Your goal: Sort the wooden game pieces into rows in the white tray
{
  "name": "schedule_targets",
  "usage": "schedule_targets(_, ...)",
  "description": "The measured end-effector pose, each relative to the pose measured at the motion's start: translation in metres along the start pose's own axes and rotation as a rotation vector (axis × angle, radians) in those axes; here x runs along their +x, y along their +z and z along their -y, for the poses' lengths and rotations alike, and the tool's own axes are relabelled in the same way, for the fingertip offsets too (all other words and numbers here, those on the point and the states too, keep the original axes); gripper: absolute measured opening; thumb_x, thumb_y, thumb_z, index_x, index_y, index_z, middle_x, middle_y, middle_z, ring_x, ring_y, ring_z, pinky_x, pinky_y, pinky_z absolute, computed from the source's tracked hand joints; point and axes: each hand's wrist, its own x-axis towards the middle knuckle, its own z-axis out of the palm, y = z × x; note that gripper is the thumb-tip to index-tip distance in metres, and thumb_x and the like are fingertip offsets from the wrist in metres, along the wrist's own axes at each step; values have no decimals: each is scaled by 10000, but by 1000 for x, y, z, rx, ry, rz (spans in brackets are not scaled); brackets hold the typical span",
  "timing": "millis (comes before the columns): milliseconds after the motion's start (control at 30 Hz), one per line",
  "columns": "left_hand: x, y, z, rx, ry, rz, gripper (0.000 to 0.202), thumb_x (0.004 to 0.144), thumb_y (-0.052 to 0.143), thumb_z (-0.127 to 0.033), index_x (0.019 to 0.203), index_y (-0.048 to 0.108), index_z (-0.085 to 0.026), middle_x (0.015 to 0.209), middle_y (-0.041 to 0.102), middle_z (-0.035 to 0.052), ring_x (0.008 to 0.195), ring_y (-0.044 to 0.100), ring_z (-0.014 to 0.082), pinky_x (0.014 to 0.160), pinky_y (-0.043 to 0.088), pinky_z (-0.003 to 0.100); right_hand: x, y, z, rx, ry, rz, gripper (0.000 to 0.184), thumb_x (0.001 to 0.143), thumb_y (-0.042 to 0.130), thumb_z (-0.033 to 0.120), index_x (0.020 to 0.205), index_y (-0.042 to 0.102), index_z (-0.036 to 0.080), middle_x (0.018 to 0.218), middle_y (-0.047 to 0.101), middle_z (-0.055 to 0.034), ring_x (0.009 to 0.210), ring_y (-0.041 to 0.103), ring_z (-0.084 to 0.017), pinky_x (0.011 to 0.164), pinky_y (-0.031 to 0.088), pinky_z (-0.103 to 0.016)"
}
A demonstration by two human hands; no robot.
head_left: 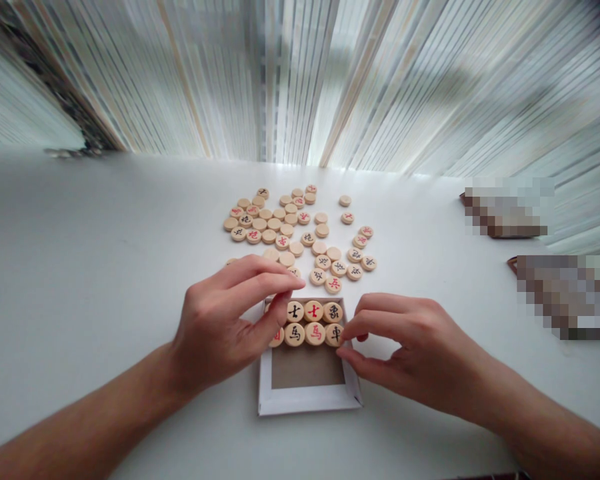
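A small white cardboard box (307, 400) with a brown bottom lies on the white table in front of me. Several round wooden chess pieces (313, 323) with black or red characters lie in two rows at its far end. My left hand (220, 327) reaches over the box's left far corner, thumb and fingers pinched at a piece there. My right hand (405, 350) is at the box's right side, its fingertips pinched on the rightmost piece (335, 333) of the near row.
A loose heap of the same wooden pieces (295, 230) lies spread on the white table (105, 267) beyond the box. Two blurred brownish objects (510, 207) sit at the right. A striped curtain hangs behind the table.
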Motion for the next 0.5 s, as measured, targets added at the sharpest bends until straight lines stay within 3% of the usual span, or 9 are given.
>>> schedule_targets(500, -2, 0, 1, -2, 2, -5, 198, 928, 689, -3, 1011, 766, -165, 985, 803, 47, 906, 766, 137, 841, 608, 240, 0, 5, -2, -23, -26, -27, 136, 931, 711, 118, 818, 749, 183, 724, 686, 10, 622, 610, -108, 602, 430, -217)
